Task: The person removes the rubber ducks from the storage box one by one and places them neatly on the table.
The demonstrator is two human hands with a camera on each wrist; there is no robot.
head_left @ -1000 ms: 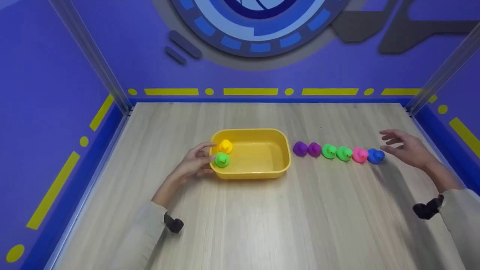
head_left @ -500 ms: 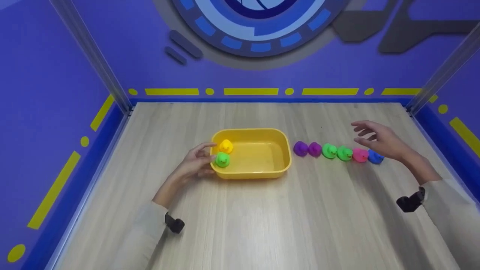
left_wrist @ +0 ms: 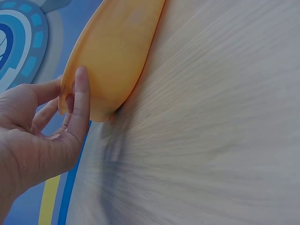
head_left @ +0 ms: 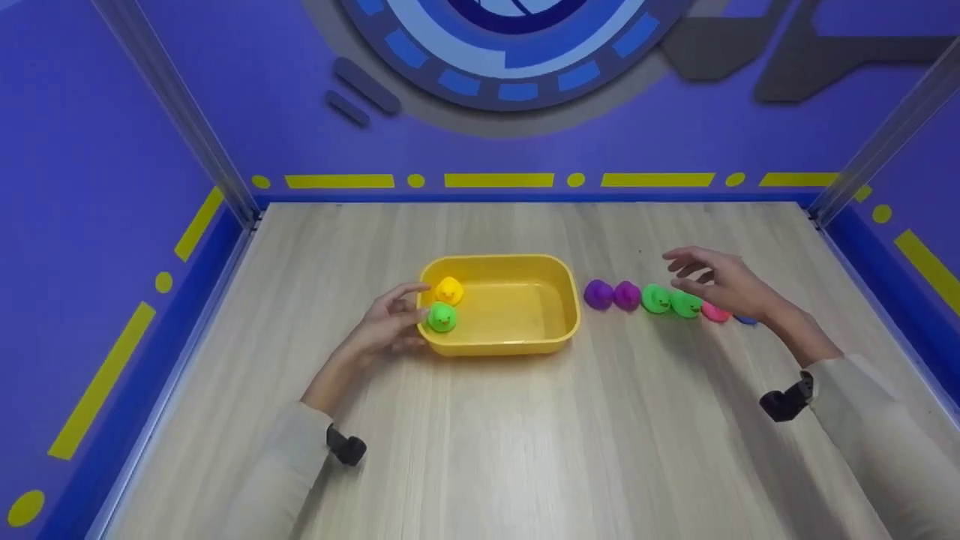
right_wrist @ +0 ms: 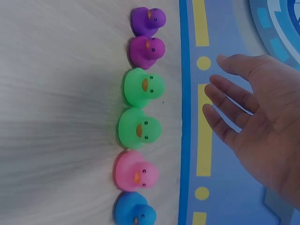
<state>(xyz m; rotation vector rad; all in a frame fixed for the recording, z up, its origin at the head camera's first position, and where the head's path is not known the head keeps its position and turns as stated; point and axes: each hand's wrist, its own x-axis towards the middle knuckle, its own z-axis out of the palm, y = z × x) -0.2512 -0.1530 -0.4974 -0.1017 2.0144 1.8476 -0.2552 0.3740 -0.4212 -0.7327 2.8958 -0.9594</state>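
My left hand (head_left: 384,324) grips the left end of a yellow plastic tub (head_left: 514,311), thumb at the rim and fingers around the end wall. Inside that end sit a yellow rubber duck (head_left: 448,289) and a green rubber duck (head_left: 442,319). Right of the tub runs a row of rubber ducks: a purple duck (head_left: 598,294), a magenta duck (head_left: 627,295), two green ducks (right_wrist: 144,87), a pink duck (right_wrist: 136,171) and a blue duck (right_wrist: 135,210). Above the row's right part hovers my right hand (head_left: 724,283), fingers loosely bent and holding nothing. It partly hides the pink and blue ducks in the head view.
The light wood tabletop (head_left: 487,435) extends in front of the tub and the row. Blue panels with yellow dashes, such as the back panel (head_left: 225,45), enclose it at the back and both sides. A dark wrist camera (head_left: 786,399) sits on my right sleeve.
My right hand has moved left along the duck row, from beyond the blue duck to above the green and pink ones. My left hand and the tub have stayed in place.
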